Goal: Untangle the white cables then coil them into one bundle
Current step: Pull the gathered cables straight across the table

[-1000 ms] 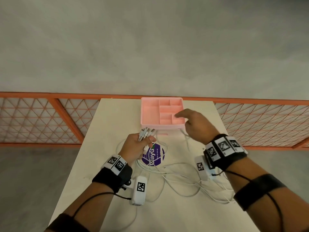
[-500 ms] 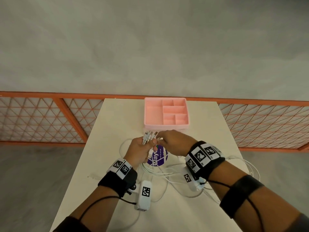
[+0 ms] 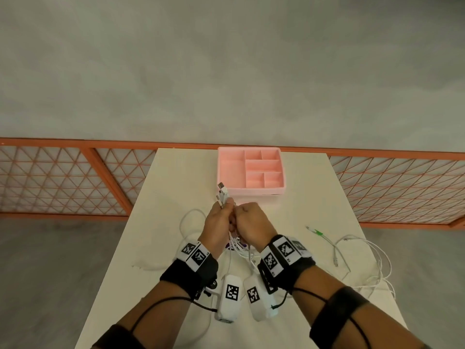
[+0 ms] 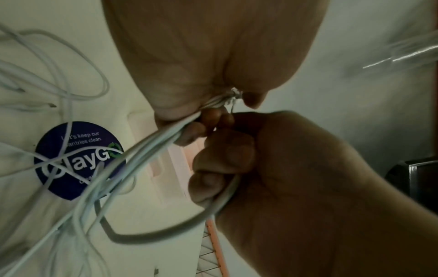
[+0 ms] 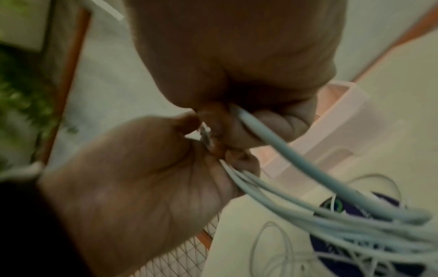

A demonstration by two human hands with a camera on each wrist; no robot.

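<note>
My left hand (image 3: 218,222) grips a bunch of white cables (image 4: 151,150) near their ends. Their USB plugs (image 3: 222,195) stick up out of the fist. My right hand (image 3: 249,220) is pressed against it, fingers curled round one thicker white cable (image 5: 265,138) that loops under the fist (image 4: 166,236). Both hands hover over the cream table (image 3: 176,187), just in front of the pink tray (image 3: 251,170). From the fists the cables hang down in tangled loops. More white loops (image 3: 364,260) lie at the right, one end green-tipped (image 3: 317,232).
The pink tray has several compartments with nothing showing in them and stands at the table's far edge. A round purple sticker (image 4: 78,161) lies on the table under the cables. An orange mesh fence (image 3: 75,182) runs behind the table. Grey floor lies on both sides.
My right hand came back from the tray to the left hand, touched the plug ends, and now grips a cable right beside it. The left hand kept its bunch and rose slightly.
</note>
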